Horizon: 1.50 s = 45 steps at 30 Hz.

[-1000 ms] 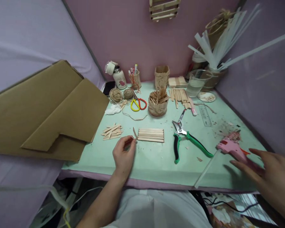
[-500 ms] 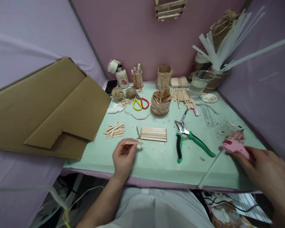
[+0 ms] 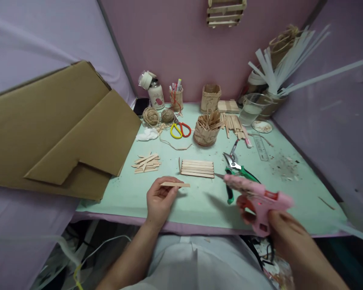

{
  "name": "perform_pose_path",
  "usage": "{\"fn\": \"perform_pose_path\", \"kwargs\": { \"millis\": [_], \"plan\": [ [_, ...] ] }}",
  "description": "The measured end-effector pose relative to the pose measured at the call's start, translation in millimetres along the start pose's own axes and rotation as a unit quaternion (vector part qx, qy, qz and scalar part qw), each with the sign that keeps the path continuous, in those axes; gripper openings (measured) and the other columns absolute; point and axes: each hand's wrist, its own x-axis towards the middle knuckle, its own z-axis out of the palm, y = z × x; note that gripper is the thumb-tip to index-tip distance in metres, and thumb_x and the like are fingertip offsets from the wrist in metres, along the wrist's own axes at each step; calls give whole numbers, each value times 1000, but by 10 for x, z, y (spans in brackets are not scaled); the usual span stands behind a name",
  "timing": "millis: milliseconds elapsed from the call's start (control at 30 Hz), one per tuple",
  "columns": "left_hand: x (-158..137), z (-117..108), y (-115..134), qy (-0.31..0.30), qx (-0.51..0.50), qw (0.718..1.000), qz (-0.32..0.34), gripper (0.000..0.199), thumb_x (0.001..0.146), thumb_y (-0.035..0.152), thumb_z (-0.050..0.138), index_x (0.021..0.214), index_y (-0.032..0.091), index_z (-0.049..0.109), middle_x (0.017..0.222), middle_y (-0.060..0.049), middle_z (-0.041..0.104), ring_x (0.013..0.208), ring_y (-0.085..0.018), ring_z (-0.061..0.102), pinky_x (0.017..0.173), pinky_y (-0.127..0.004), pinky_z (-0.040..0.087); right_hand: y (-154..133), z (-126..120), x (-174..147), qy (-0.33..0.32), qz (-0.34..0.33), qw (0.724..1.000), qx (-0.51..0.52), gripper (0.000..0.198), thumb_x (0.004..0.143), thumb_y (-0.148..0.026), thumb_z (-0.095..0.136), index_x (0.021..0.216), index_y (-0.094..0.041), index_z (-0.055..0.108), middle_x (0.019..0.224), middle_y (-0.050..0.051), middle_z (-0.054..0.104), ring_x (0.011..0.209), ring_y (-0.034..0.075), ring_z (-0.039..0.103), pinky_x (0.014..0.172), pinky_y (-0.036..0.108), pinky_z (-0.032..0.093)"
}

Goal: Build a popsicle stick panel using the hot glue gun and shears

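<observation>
Between the thumb and fingers of my left hand (image 3: 161, 201) is a flat wooden craft stick (image 3: 177, 185), held level just above the table's front part. My right hand (image 3: 270, 219) grips a pink hot glue gun (image 3: 260, 197) by its handle, its nozzle pointing left. A small panel of craft sticks (image 3: 197, 168) laid side by side rests beyond my left hand, with one short piece (image 3: 179, 165) standing up at its left end. Green-handled pruning shears (image 3: 249, 174) lie open on the table, partly hidden behind the glue gun.
A pile of cut sticks (image 3: 147, 162) lies at left, near a large cardboard sheet (image 3: 69, 137). Behind are scissors (image 3: 180, 130), twine balls (image 3: 151, 117), a stick-filled pot (image 3: 206, 133) and a plastic cup (image 3: 251, 112). Debris (image 3: 286, 166) and a ruler (image 3: 261, 148) are at right.
My right hand has lifted the glue gun from the table's right side and swung it left, turning its nozzle toward the stick panel. My left hand keeps the craft stick, slightly shifted.
</observation>
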Motion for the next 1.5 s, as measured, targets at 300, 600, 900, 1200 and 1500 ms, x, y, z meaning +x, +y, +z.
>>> {"fn": "perform_pose_path", "kwargs": {
  "millis": [300,600,900,1200,1500],
  "plan": [
    [3,-8,64,-6,7,1000,-5,10,81,25,70,86,18,65,86,-4,70,85,-18,69,77,-33,59,-147,363,18,-120,-14,992,-29,56,86,-68,46,90,-22,78,100,11,74,97,31,64,87,39,50],
    [-21,-23,94,-18,1,1000,8,10,81,24,70,87,18,64,87,-5,68,87,-20,70,81,-35,58,-115,412,-22,-88,-17,994,-59,57,87,-69,43,82,-22,73,77,7,68,75,24,59,73,33,47],
    [-22,-31,93,-29,-4,999,23,8,81,22,70,86,18,64,87,-5,68,86,-20,70,81,-35,57,-144,450,-57,-31,11,996,-79,60,81,-75,47,81,-21,74,85,8,72,86,28,62,82,36,47],
    [-20,-45,70,-42,-12,998,49,8,82,16,68,89,19,65,88,-5,68,87,-19,70,80,-33,57,-303,543,-99,-18,8,997,-71,59,82,-74,47,76,-21,73,77,5,69,80,24,59,73,31,46],
    [-20,-53,60,-52,-12,997,63,15,83,9,66,93,21,66,91,-3,68,89,-17,69,81,-31,58,-195,475,-29,-61,-32,994,-88,59,88,-69,41,83,-21,73,73,4,67,77,23,60,67,30,46]
  ]
}}
